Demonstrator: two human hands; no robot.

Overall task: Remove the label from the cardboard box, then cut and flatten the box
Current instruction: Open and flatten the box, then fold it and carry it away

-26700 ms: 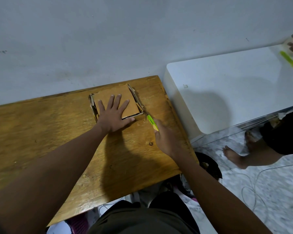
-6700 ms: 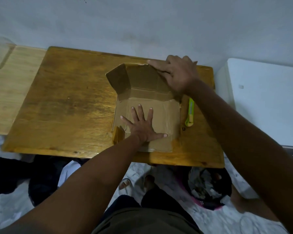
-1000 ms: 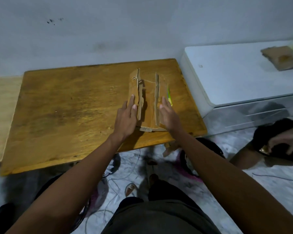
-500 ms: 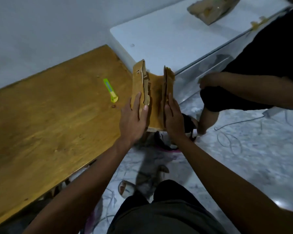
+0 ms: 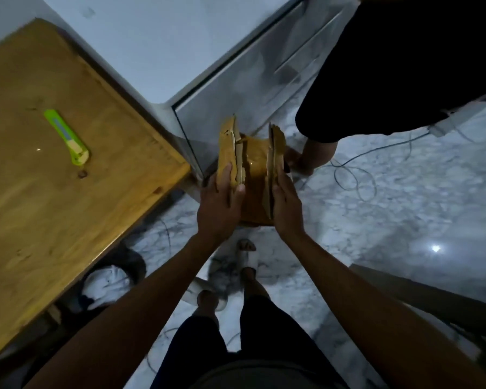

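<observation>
Bare forearms, no sleeves reaching the left hand (image 5: 218, 203) or right hand (image 5: 288, 204); dark trousers below, grey-green shirt hem, pale sandals on both feet

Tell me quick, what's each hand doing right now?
Left hand: holds the folded cardboard box, thumb over its left flap.
Right hand: fingers straight, pressing the box's right side.
</observation>
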